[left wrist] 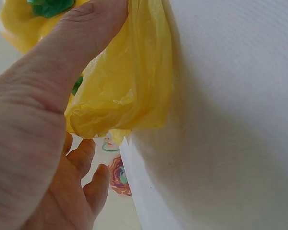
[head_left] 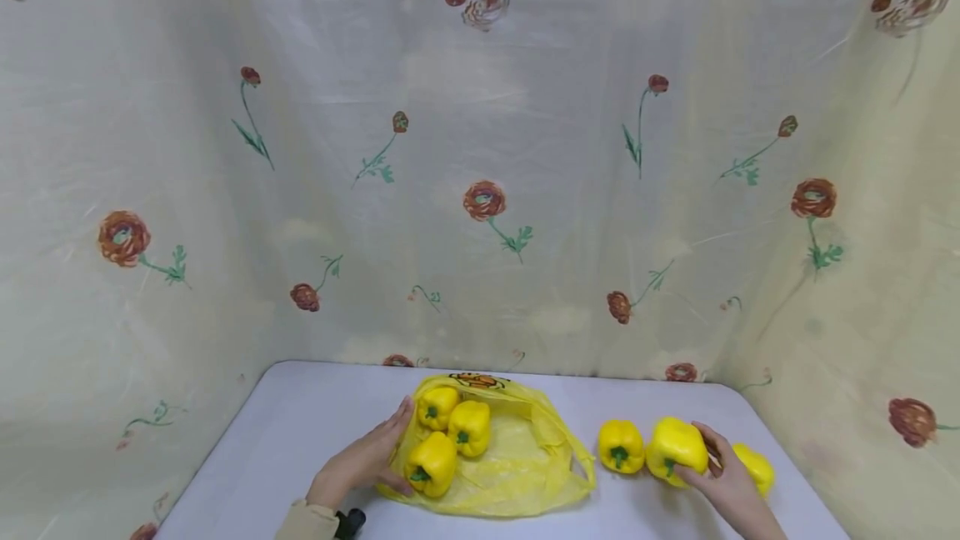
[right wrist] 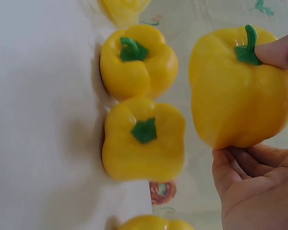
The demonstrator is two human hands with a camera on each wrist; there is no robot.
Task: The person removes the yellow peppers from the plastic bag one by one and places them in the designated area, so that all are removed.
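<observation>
A yellow plastic bag (head_left: 517,452) lies on the table with three yellow bell peppers (head_left: 431,465) at its left side. My left hand (head_left: 367,457) rests along the bag's left edge, fingers extended and thumb low by the nearest pepper. In the left wrist view the thumb (left wrist: 77,43) lies against the plastic. My right hand (head_left: 723,482) holds a yellow bell pepper (right wrist: 240,91) between thumb and fingers, raised above the table, thumb by its green stem. More peppers stand below it, one (right wrist: 139,62) touching another (right wrist: 144,139) in the right wrist view.
To the right of the bag stands a pepper (head_left: 621,446). Another pepper (head_left: 756,469) is partly hidden behind my right hand. A white table (head_left: 315,398) carries everything, and flower-printed curtain (head_left: 555,290) hangs behind and at both sides.
</observation>
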